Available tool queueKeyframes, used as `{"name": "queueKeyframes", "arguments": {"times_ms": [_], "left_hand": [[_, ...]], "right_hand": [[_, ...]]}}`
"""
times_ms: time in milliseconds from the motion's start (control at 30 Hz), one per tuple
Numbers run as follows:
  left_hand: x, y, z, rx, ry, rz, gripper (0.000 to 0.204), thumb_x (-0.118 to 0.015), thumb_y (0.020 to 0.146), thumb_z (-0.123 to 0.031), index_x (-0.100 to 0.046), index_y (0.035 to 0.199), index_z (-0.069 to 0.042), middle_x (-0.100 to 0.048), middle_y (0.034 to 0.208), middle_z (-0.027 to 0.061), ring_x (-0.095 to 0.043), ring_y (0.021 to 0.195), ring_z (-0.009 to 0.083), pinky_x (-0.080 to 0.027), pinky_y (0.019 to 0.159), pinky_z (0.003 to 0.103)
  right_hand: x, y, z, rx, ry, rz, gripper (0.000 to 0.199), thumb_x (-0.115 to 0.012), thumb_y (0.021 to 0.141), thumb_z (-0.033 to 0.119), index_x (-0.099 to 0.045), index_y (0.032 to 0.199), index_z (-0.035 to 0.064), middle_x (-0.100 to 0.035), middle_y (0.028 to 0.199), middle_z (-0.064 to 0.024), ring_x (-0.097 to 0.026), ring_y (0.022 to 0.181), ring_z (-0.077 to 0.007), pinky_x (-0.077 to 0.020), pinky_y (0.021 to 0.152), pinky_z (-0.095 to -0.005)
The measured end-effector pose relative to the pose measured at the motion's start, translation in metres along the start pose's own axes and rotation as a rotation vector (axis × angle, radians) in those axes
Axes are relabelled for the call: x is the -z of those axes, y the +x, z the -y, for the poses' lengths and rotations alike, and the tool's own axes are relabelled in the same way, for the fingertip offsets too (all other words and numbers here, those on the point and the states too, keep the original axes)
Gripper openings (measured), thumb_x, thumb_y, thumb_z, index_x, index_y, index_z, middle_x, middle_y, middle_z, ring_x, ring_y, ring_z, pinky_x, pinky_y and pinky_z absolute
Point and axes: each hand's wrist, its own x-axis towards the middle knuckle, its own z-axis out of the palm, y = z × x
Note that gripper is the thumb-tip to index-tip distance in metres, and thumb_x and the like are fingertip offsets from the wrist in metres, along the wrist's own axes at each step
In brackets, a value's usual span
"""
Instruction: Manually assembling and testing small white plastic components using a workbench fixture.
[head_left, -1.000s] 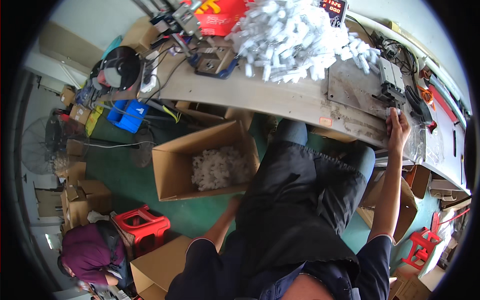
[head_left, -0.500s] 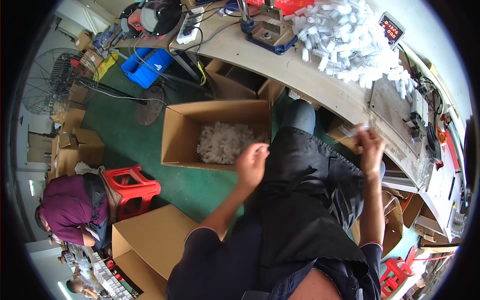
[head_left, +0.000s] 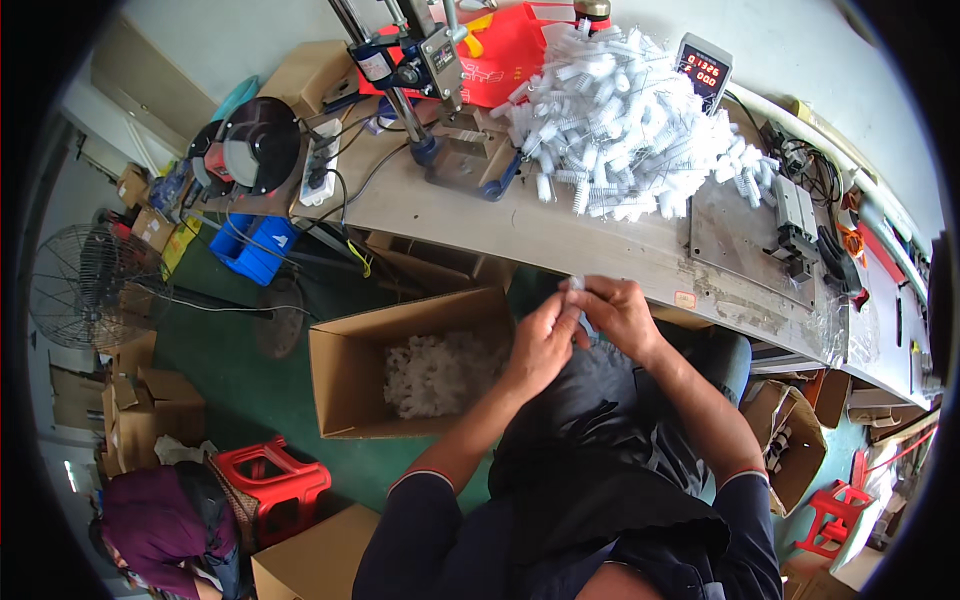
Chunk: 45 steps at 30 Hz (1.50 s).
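Note:
My left hand and my right hand meet above my lap, just off the front edge of the workbench. Pinched between their fingertips is a small whitish plastic piece; the fingers cover most of it, so its full shape is hidden. A large heap of translucent white ribbed plastic pieces lies on the bench beyond my hands. Left of my left hand, on the floor, an open cardboard box holds a mound of white pieces.
On the workbench stand a hand press, a display box with red digits and a metal clamp fixture. A blue bin, fan and red stool are at left, near a bent-over person.
My hands were apart, the left beside the box and the right near the bench edge; now they have come together on the piece. The view has tilted up toward the bench.

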Motion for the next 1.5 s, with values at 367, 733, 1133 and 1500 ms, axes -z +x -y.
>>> {"name": "queueKeyframes", "arguments": {"times_ms": [367, 733, 1133, 1500], "left_hand": [[0.132, 0.118, -0.037, -0.063, -0.040, -0.353, 0.021, -0.049, 0.108, -0.015, -0.062, 0.116, -0.001, -0.070, 0.085, 0.0094, -0.053, 0.050, 0.0074, -0.041, 0.041, 0.024], [0.155, 0.184, -0.050, -0.039, -0.065, -0.297, 0.024, -0.053, 0.104, -0.010, -0.060, 0.122, 0.004, -0.072, 0.090, 0.0126, -0.045, 0.046, 0.0047, -0.032, 0.037, 0.022], [0.157, 0.197, -0.071, 0.027, 0.087, -0.310, 0.017, -0.053, 0.103, -0.011, -0.065, 0.105, 0.002, -0.071, 0.084, 0.0116, -0.037, 0.040, 0.0024, -0.023, 0.035, 0.022], [0.153, 0.199, -0.074, 0.040, 0.158, -0.371, 0.018, -0.057, 0.101, -0.011, -0.066, 0.106, 0.004, -0.071, 0.082, 0.0118, -0.037, 0.040, 0.0026, -0.023, 0.035, 0.023]], "right_hand": [[0.034, 0.091, 0.079, 0.157, -0.242, -0.005, 0.044, -0.068, 0.100, 0.025, -0.060, 0.137, 0.0027, -0.066, 0.073, -0.0048, -0.056, 0.060, -0.0080, -0.0466, 0.055, -0.0279], [0.077, 0.209, 0.203, 0.340, -0.352, -0.347, 0.034, -0.070, 0.093, 0.021, -0.071, 0.110, -0.0091, -0.074, 0.088, -0.0228, -0.073, 0.083, -0.0253, -0.0572, 0.070, -0.0355], [0.039, 0.309, 0.291, 1.053, -0.534, -0.621, 0.050, -0.055, 0.099, 0.028, -0.058, 0.135, -0.0075, -0.064, 0.128, -0.0315, -0.064, 0.120, -0.0386, -0.0493, 0.106, -0.0436], [0.046, 0.306, 0.332, 0.946, -0.218, -0.227, 0.031, -0.060, 0.099, 0.020, -0.069, 0.103, -0.0102, -0.072, 0.089, -0.0174, -0.072, 0.082, -0.0252, -0.0592, 0.080, -0.0390]]}}
